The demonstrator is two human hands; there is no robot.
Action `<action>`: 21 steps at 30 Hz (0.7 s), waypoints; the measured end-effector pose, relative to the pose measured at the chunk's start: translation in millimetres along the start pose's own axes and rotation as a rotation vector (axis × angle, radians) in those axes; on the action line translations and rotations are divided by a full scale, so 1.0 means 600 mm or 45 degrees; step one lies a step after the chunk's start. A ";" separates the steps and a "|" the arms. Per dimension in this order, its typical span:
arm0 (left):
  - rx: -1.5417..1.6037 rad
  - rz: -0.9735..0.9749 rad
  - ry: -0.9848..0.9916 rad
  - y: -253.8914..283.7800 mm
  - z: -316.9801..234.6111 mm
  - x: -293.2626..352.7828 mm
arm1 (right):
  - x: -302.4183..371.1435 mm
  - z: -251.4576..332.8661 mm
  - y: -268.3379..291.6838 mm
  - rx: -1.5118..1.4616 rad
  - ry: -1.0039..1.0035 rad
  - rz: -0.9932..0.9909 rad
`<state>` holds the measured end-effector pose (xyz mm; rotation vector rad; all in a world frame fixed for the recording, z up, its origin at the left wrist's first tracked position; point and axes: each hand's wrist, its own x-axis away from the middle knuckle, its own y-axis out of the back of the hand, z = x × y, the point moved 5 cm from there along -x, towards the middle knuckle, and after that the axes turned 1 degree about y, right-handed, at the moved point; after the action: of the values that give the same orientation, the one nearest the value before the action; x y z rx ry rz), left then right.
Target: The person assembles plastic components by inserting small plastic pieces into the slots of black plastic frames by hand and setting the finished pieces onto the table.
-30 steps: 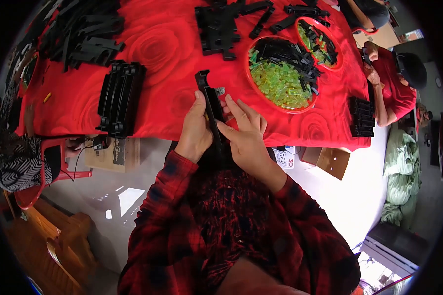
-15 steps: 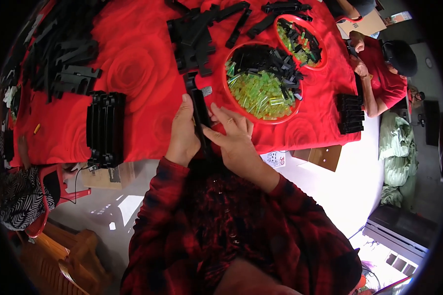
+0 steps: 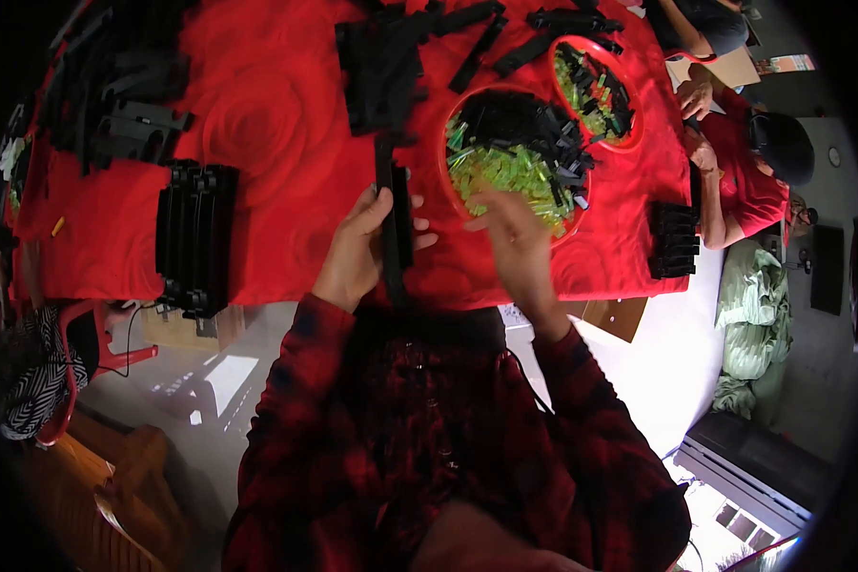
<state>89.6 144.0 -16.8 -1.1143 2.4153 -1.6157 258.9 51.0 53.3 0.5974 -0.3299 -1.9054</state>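
My left hand [image 3: 355, 238] is wrapped round a long narrow black plastic strip [image 3: 394, 229], held nearly upright in the picture over the table's near edge. Its fingertips come out on the strip's right side. My right hand [image 3: 517, 243], a little blurred, is over the near left rim of a large red bowl [image 3: 444, 157]. Its thumb and forefinger are apart, and I see nothing between them. Yellow-green translucent pieces [image 3: 505, 176] fill the near part of that bowl. Small black parts [image 3: 510, 114] lie in its far part and along its right side.
A smaller red bowl [image 3: 629, 141] with similar pieces stands behind. Black plastic parts [image 3: 381, 71] lie beyond my hands; another heap [image 3: 124, 105] is far left. Stacked black strips [image 3: 197, 234] sit at the near left, more [image 3: 674, 238] at the right edge, beside a person in red [image 3: 748, 181].
My right hand has left the black strip and moved right to the bowl, its fingers parting. My left hand keeps hold of the strip. The view has shifted slightly.
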 end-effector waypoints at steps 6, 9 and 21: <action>0.041 0.078 0.015 0.018 0.009 -0.003 | -0.043 -0.059 0.089 -0.324 -0.422 -0.465; 0.075 0.099 0.026 0.026 0.011 -0.006 | -0.055 -0.079 0.086 -0.264 -0.267 -0.509; 0.027 0.157 -0.047 0.024 0.012 0.001 | -0.124 -0.026 0.006 1.191 0.492 -0.113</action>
<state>84.2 140.7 -31.6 -0.9626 2.3868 -1.5654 293.3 118.3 60.8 1.5847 -0.9602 -1.5898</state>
